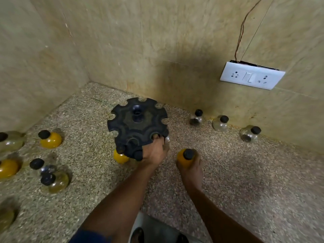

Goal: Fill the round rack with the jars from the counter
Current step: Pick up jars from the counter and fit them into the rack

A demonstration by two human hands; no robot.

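Observation:
The black round rack [138, 120] with notched rims stands on the speckled counter [245, 181] near the wall corner. My left hand [154, 152] grips its near lower rim, fingers reaching up into a notch. A yellow jar [120, 157] and two black lids sit in the lower tier beside that hand. To the right, my right hand [190, 170] is closed around a yellow jar with a black lid [185, 157], held upright just above the counter. The top tier's notches look empty.
Several loose jars lie at the left, among them a yellow one [50, 139] and an olive one [57, 181]. Three clear jars [220, 123] line the back wall at right. A white socket plate [252, 75] hangs on the wall. A steel object [154, 228] shows at the counter's front edge.

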